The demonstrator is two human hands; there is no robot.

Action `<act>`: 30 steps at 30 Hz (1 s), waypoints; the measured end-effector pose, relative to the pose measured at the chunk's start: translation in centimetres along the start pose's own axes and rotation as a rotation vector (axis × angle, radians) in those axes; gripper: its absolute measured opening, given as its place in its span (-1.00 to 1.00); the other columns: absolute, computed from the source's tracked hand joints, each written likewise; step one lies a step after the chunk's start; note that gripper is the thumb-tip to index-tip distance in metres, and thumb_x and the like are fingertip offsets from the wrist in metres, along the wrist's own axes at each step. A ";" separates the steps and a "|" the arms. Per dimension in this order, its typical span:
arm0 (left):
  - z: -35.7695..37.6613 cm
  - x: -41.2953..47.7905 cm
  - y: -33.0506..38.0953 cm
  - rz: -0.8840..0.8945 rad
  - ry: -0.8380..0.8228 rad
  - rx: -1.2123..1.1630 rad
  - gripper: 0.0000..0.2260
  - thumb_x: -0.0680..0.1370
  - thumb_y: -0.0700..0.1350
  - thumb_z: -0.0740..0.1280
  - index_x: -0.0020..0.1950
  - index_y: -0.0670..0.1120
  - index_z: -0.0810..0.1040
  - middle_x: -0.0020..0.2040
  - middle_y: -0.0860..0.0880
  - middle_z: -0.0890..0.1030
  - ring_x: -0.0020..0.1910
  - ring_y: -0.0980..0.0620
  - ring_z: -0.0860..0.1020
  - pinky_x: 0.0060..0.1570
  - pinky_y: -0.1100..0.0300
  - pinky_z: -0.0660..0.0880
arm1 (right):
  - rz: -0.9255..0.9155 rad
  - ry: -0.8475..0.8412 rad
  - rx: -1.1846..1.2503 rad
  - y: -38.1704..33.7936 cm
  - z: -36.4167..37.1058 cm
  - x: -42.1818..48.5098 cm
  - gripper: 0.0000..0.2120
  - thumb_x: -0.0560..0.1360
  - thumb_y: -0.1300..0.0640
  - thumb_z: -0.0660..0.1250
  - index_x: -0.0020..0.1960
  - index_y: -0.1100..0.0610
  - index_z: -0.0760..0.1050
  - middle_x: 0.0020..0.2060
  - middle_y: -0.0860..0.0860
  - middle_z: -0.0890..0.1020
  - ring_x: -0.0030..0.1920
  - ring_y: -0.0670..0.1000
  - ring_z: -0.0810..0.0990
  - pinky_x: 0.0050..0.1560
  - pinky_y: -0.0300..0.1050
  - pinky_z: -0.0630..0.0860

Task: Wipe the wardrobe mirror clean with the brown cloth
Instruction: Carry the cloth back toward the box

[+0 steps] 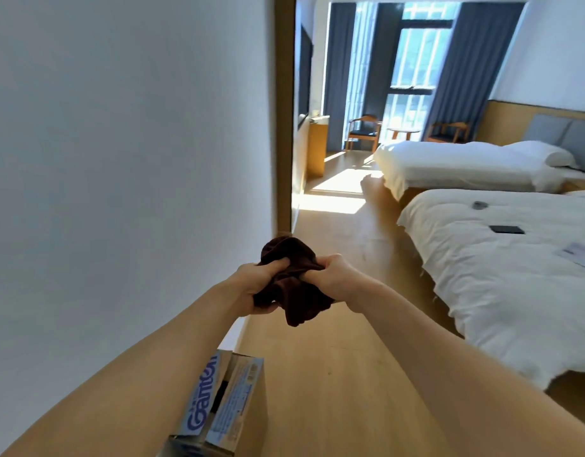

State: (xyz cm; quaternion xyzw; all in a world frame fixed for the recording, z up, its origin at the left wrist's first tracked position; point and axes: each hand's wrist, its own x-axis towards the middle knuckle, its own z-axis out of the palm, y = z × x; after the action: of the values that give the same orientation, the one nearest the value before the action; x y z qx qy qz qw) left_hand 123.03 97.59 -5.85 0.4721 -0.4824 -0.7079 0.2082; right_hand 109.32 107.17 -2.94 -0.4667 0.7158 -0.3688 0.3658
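This is a bedroom, seemingly a hotel twin room. A near bed and a far bed carry matching white bedding. Blue curtains frame a tall window, with wooden armchairs and a small round table beneath.

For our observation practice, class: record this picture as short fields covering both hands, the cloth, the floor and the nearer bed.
Left hand: grips the brown cloth
Right hand: grips the same cloth
Cloth state: bunched, clear of the floor
Floor: wooden; printed cardboard box beside white wall
Nearer bed: white bedding, dark flat item on top
Wiping: not yet begun
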 end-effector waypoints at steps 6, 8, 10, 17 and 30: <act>-2.7 5.4 -1.9 -0.047 0.139 -0.041 -0.63 0.45 0.02 0.46 0.11 -0.17 0.51 -0.17 -0.14 0.64 -0.23 -0.08 0.62 -0.30 0.12 0.54 | 0.035 -0.164 -0.019 2.3 2.4 7.6 -0.87 0.51 0.13 0.30 -0.01 0.16 0.57 -0.15 0.16 0.66 -0.27 0.03 0.63 -0.28 -0.18 0.59; -3.9 6.6 -3.2 -0.090 0.188 -0.048 -0.64 0.46 0.02 0.46 0.11 -0.18 0.51 -0.16 -0.15 0.64 -0.24 -0.08 0.62 -0.33 0.14 0.53 | 0.060 -0.225 -0.026 3.2 4.0 9.3 -0.86 0.52 0.14 0.30 0.02 0.17 0.56 -0.12 0.18 0.66 -0.26 0.05 0.64 -0.29 -0.18 0.59; -5.2 7.5 -4.7 -0.131 0.224 -0.054 -0.66 0.46 0.03 0.45 0.09 -0.17 0.52 -0.20 -0.14 0.65 -0.27 -0.06 0.62 -0.39 0.17 0.52 | 0.084 -0.279 -0.018 4.1 5.7 10.6 -0.85 0.52 0.15 0.29 0.03 0.17 0.56 -0.10 0.19 0.66 -0.23 0.06 0.64 -0.28 -0.17 0.59; -10.5 11.7 -10.1 -0.249 0.318 -0.072 -0.67 0.47 0.01 0.44 0.10 -0.16 0.50 -0.09 -0.19 0.66 -0.12 -0.14 0.65 -0.14 -0.01 0.61 | 0.165 -0.396 -0.002 7.5 12.7 14.8 -0.83 0.54 0.17 0.28 0.08 0.20 0.55 -0.09 0.18 0.66 -0.22 0.06 0.64 -0.33 -0.21 0.55; -17.2 19.6 -21.0 -0.458 0.403 -0.114 -0.82 0.49 -0.06 0.42 0.00 -0.02 0.45 -0.08 -0.15 0.62 -0.17 -0.12 0.62 -0.44 0.15 0.52 | 0.379 -0.462 -0.022 17.0 25.0 20.9 -0.86 0.57 0.17 0.23 0.06 0.16 0.52 -0.03 0.14 0.64 -0.02 0.11 0.63 0.07 0.04 0.57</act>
State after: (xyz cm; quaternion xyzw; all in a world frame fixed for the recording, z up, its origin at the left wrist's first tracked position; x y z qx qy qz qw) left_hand 132.16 83.95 -34.96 0.6867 -0.2720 -0.6546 0.1611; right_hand 118.04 87.90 -32.92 -0.4003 0.6918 -0.1704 0.5764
